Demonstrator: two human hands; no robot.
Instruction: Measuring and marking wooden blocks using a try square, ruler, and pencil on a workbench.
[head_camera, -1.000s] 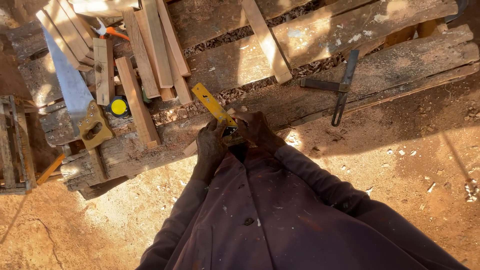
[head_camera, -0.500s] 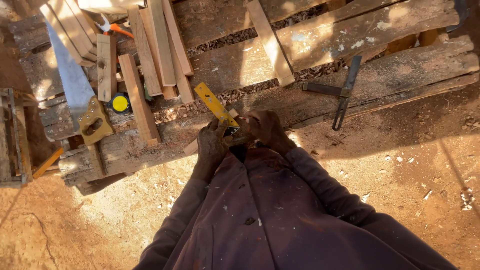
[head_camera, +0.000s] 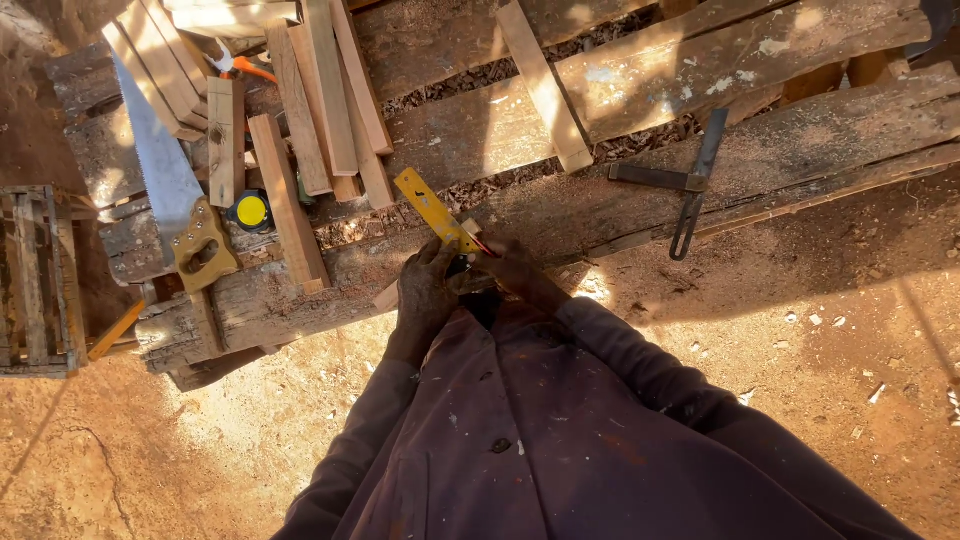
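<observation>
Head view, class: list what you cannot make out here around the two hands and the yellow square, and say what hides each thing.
- Small wood piece under the yellow square: mostly covered by the left hand and right hand.
- Square's dark stock: hidden between the hands.
- What the right hand's fingers pinch: a thin reddish tip shows, too small to identify.
- Handsaw blade tip: runs under the stacked wood strips.
- Wooden crate: cut by the left edge.
</observation>
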